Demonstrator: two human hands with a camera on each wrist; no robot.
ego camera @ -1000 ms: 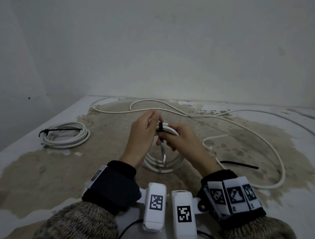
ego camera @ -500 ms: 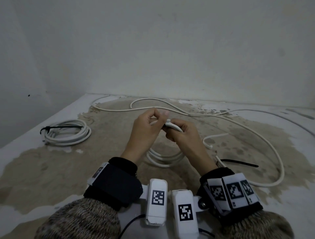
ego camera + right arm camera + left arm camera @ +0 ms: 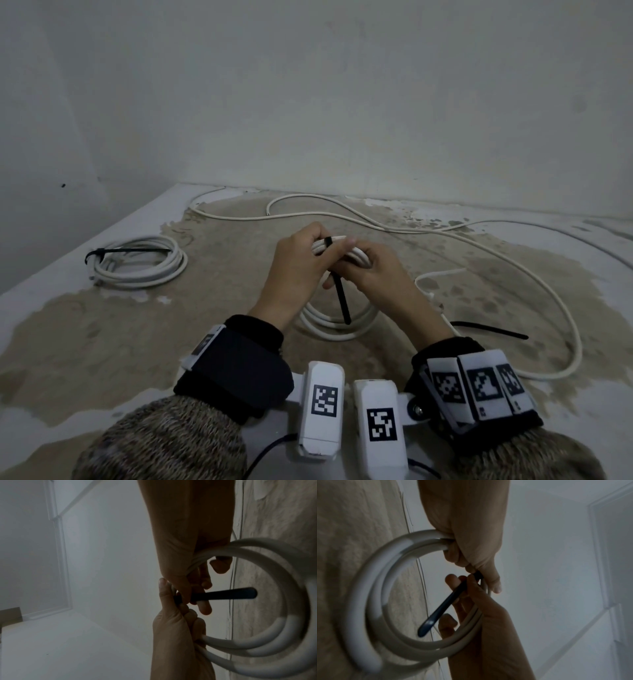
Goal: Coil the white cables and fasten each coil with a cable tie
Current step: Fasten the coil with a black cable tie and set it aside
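White coil [image 3: 337, 317] upright between both hands; left hand [image 3: 298, 270], right hand [image 3: 375, 274] grip top; black tie [image 3: 340, 301] tail points down, near.

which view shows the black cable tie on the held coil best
The right wrist view: the cable tie tail stands sharp, crossing the coil. Left wrist shows it blurred at the tip; head shows it small, hanging between the hands.

A bare, unfinished room: stained concrete floor [image 3: 102, 342] meeting plain plastered walls [image 3: 308, 102].
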